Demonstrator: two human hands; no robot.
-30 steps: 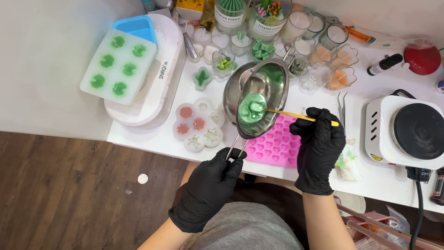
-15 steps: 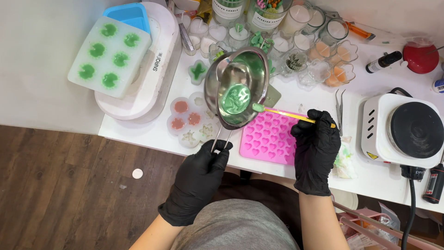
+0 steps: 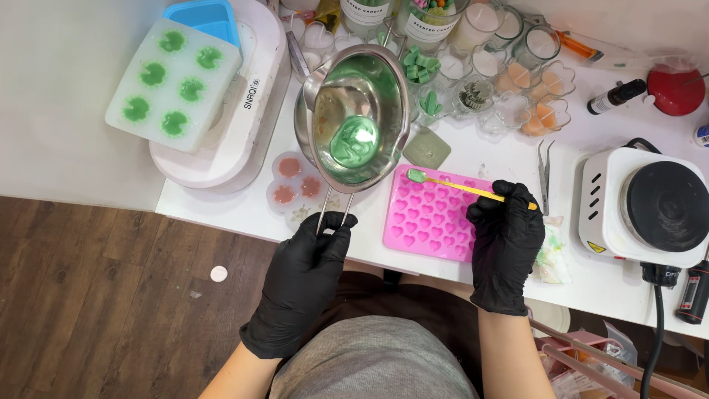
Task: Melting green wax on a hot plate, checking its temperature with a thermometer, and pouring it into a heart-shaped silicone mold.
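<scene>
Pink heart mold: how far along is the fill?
Done: the white tray at the far left already holds six green shapes.

In hand: the left hand holds the metal pot by its wire handle, green wax pooled inside; the right hand holds a yellow spatula, tip green, over the pink mold.

Left: the mold's heart cavities all look unfilled.

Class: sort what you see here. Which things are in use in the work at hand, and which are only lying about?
In use: left hand holding the metal pot of green wax; right hand holding the yellow stick; pink heart mould.

Lying about: hot plate, tweezers, white mould, red bowl.
</scene>
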